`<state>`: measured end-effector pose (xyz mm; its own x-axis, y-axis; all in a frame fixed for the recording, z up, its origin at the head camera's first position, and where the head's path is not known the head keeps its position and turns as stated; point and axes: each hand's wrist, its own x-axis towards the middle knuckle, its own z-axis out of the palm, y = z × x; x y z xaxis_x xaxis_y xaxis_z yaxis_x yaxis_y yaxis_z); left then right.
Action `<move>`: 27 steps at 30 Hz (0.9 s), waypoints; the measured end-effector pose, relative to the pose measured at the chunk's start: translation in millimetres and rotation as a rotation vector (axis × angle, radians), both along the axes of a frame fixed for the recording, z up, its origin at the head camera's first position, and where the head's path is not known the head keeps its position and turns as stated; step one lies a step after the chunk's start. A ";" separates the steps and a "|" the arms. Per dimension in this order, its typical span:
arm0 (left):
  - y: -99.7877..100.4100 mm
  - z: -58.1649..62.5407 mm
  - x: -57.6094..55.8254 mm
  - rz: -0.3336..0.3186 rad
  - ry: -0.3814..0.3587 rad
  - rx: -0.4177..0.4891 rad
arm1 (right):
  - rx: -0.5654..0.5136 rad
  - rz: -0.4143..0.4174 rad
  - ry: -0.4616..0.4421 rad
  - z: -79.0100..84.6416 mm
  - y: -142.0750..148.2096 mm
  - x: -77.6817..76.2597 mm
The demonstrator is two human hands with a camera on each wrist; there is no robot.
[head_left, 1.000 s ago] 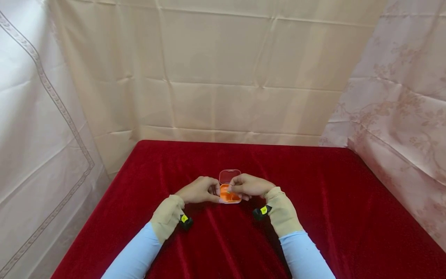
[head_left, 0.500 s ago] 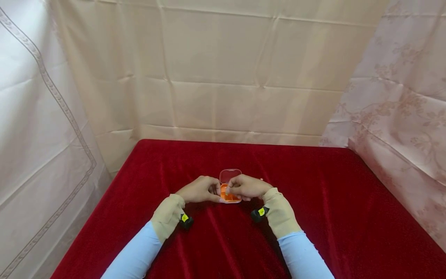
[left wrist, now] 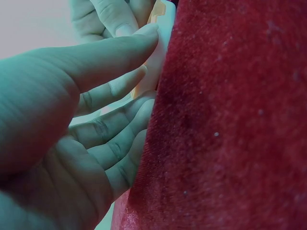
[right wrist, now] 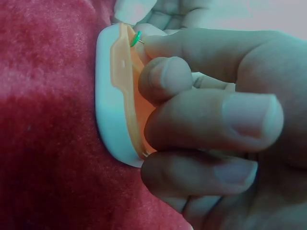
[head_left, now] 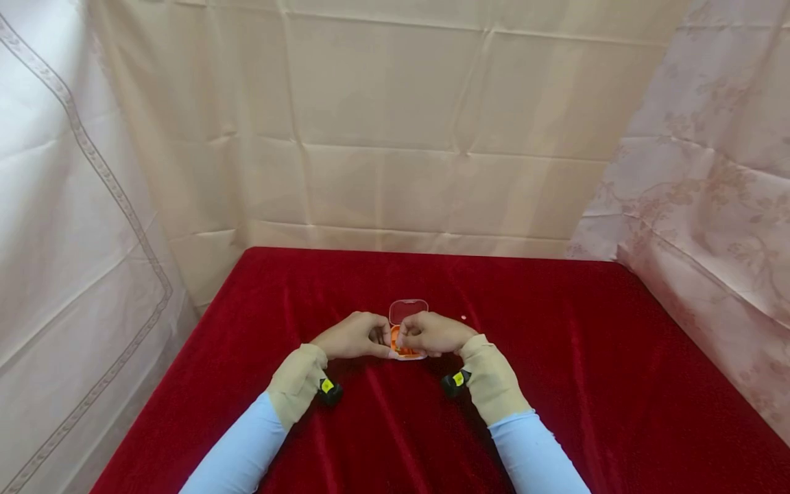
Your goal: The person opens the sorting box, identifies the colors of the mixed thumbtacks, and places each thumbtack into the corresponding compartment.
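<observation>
A small white pill box [right wrist: 106, 103] with an orange divided inside sits on the red cloth, its clear lid [head_left: 408, 311] flipped back. My left hand [head_left: 358, 335] steadies the box's left side, thumb at the near edge and fingers behind, as the left wrist view shows. Over the orange compartments my right hand [head_left: 435, 332] reaches in from the right, partly covering them. By its thumb and index fingertips, a green-headed thumbtack [right wrist: 136, 39] is pinched just above the rim, its metal pin toward the fingers. The other right fingers curl beside the box.
A tiny pale pinkish piece [head_left: 463, 318] lies on the red table cloth [head_left: 531, 309] beyond my right hand. Beige curtain [head_left: 395, 137] hangs behind the table, with pale patterned curtains on both sides.
My right hand has shifted slightly left, deeper over the compartments, covering more of the orange. The tiny pale piece behind it has come into sight. My left hand and the box stay put.
</observation>
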<state>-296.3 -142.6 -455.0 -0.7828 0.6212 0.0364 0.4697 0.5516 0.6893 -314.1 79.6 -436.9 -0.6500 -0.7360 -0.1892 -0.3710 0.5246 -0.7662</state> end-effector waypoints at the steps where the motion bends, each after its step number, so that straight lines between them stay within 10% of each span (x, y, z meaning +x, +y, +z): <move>1: -0.2 -0.5 0.0 0.000 -0.001 0.001 | 0.010 0.004 0.012 -0.1 -0.9 0.3; 11: 0.0 -3.3 -0.4 0.012 -0.009 -0.006 | 0.009 0.004 0.054 4.9 8.6 -3.1; 27: -0.2 0.6 -0.6 0.015 0.021 -0.020 | -0.179 -0.330 0.032 22.0 78.6 -21.9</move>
<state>-297.0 -142.8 -454.4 -0.7913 0.6101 0.0402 0.4753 0.5725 0.6681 -336.0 158.1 -414.9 -0.8613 -0.5054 -0.0522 -0.2295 0.4786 -0.8475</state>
